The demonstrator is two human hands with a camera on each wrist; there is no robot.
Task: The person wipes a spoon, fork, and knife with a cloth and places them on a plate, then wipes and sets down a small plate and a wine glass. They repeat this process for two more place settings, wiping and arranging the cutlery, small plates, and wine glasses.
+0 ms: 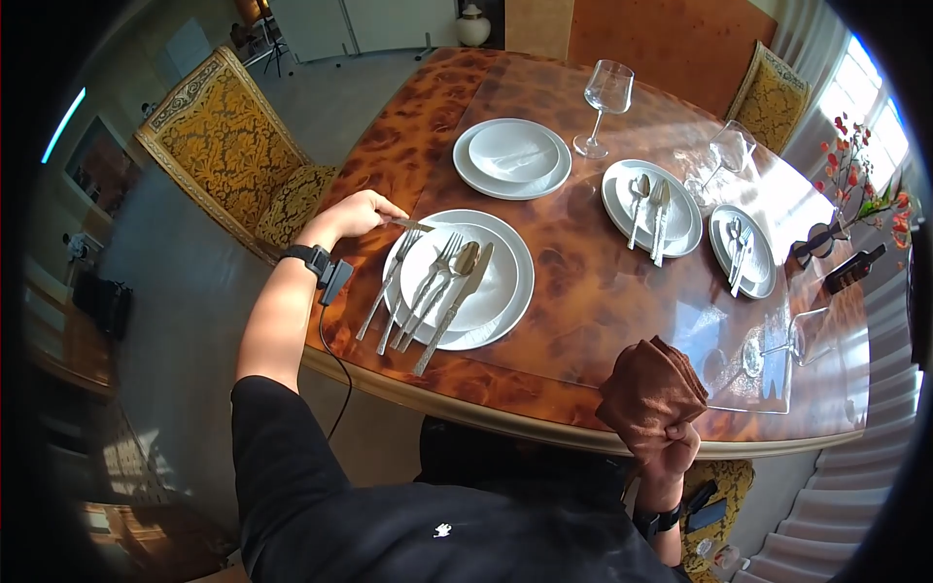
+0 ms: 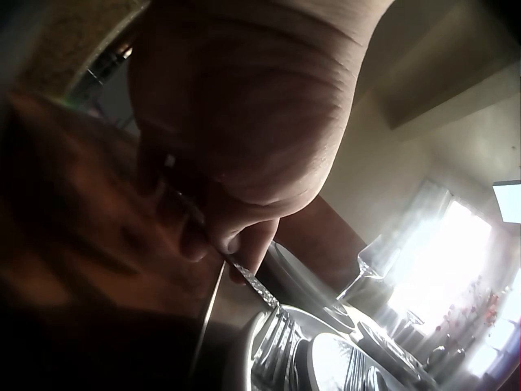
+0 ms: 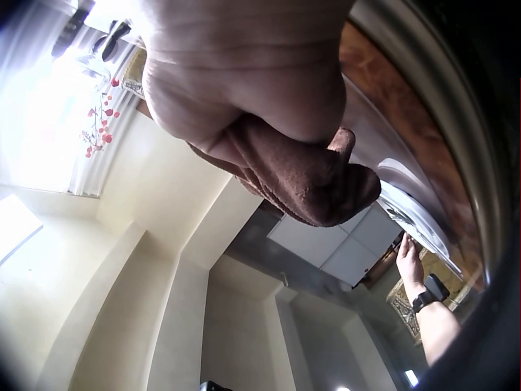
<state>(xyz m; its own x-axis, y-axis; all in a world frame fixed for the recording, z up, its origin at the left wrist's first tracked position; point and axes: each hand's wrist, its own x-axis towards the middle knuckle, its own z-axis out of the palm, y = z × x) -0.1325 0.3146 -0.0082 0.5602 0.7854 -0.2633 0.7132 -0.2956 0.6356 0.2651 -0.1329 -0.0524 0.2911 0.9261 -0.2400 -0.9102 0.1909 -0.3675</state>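
Note:
My left hand (image 1: 358, 214) pinches a slim piece of silver cutlery (image 1: 412, 224) at the upper left rim of the nearest plate (image 1: 523, 282). In the left wrist view its patterned part (image 2: 259, 287) extends from the fingertips towards fork tines; the fingers hide the rest, and I cannot tell its kind. On this stacked pair of pale plates lie several forks (image 1: 394, 282), a spoon (image 1: 466, 258) and a knife (image 1: 457, 309), handles towards me. My right hand (image 1: 673, 452) grips a folded brown cloth napkin (image 1: 653, 394) by its lower end, at the table's front edge.
Further back on the glossy table (image 1: 573, 321) stand stacked plates (image 1: 513, 155) and a wine glass (image 1: 609, 92). Two plates (image 1: 622, 219) with cutlery (image 1: 742, 257) are to the right. Another glass lies tipped (image 1: 802, 335) near a dark bottle (image 1: 855, 269). A patterned chair (image 1: 219, 136) stands left.

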